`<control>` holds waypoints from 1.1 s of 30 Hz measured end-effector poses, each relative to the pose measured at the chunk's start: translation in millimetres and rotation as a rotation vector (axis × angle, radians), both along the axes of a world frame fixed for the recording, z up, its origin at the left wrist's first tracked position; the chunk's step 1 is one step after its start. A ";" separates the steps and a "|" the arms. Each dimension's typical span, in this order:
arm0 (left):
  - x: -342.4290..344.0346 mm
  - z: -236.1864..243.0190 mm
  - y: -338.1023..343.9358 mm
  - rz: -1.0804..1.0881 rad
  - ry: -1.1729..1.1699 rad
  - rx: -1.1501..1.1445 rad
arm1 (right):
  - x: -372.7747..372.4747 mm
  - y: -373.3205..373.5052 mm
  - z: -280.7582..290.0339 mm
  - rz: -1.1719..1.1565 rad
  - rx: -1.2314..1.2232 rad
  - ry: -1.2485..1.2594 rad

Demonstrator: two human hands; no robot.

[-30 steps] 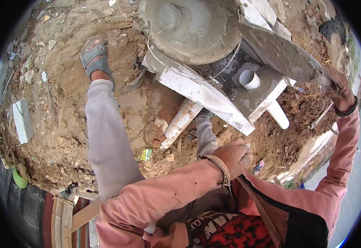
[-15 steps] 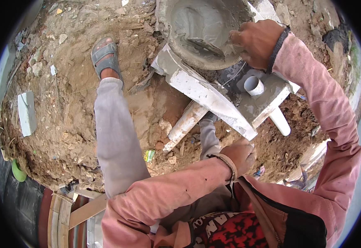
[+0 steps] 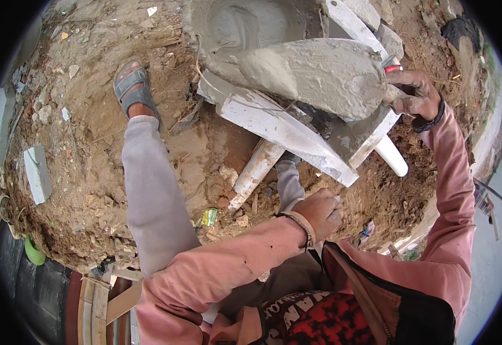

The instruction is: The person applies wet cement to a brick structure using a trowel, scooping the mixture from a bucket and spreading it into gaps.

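Head view: right hand pinching trowel, now lifted from bucket, bearing mortar; left hand curled, grip unclear.

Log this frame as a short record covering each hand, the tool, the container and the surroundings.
Right grip: closed on the trowel
Left grip: curled; contents not visible
Tool load: wet grey mortar coating the blade
Container: bucket with more mortar inside
Nearby: white slab, stained pipe, white pipe
Ground: brown soil
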State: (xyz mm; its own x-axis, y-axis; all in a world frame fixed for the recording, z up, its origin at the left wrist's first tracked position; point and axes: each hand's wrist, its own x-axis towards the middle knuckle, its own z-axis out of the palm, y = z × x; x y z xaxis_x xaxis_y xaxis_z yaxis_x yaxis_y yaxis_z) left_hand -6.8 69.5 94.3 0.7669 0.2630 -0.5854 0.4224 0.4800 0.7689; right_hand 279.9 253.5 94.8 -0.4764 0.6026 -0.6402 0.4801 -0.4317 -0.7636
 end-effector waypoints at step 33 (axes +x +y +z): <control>-7.7 -6.7 -24.3 0.102 -0.036 0.001 | 13.3 -167.2 -266.3 1.359 -0.113 -1.149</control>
